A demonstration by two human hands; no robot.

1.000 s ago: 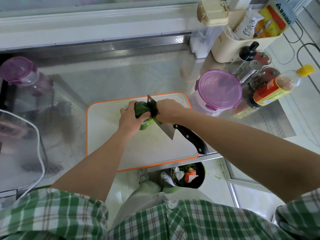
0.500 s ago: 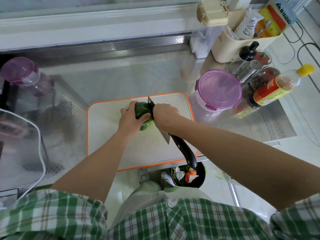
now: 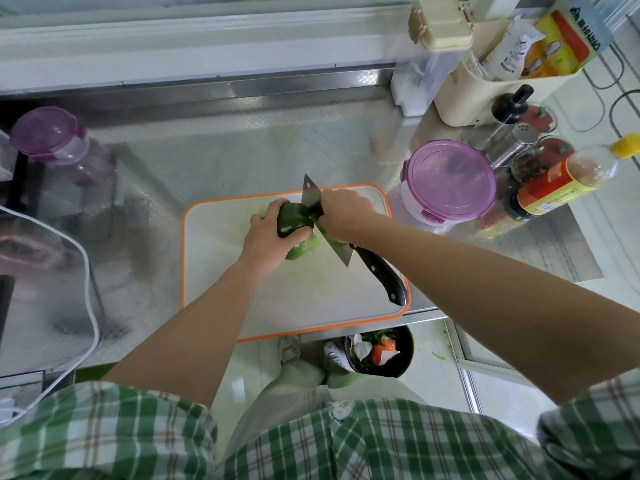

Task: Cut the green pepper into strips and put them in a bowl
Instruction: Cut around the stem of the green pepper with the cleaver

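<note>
Head view gives us the green pepper (image 3: 294,223) a little above the middle of the frame, on the upper part of the cutting board (image 3: 221,278). Its skin is dark, glossy green with a white glint, and its lower end is paler and lobed.

Our left hand (image 3: 265,239) wraps the pepper from the left, fingers curled over the top and thumb underneath. The knife (image 3: 341,252) runs diagonally along the pepper's right side, with its broad steel blade tip pointing up the frame. Its black riveted handle lies free toward the lower right.

Our right hand (image 3: 343,213) sits over the blade with the fingers curled down, and a sliver of green shows beneath it. We cannot tell whether it pinches the blade or the pepper.

The board is a white rounded rectangle with an orange rim, lying on a bench (image 3: 242,150) of dimpled, reflective steel.

Right of the board stands a round clear tub (image 3: 448,181) with a purple clip lid; we cannot make out its contents. A jar (image 3: 48,133) with a purple lid stands at the upper left.

At the upper right a cream holder (image 3: 460,95) carries printed packets, and a steel shaker (image 3: 512,143) stands below it. A yellow-capped bottle (image 3: 571,178) of dark liquid leans across the right edge.

Below the board's lower edge, a dark bin (image 3: 401,365) on the floor holds green, white and orange scraps.
</note>
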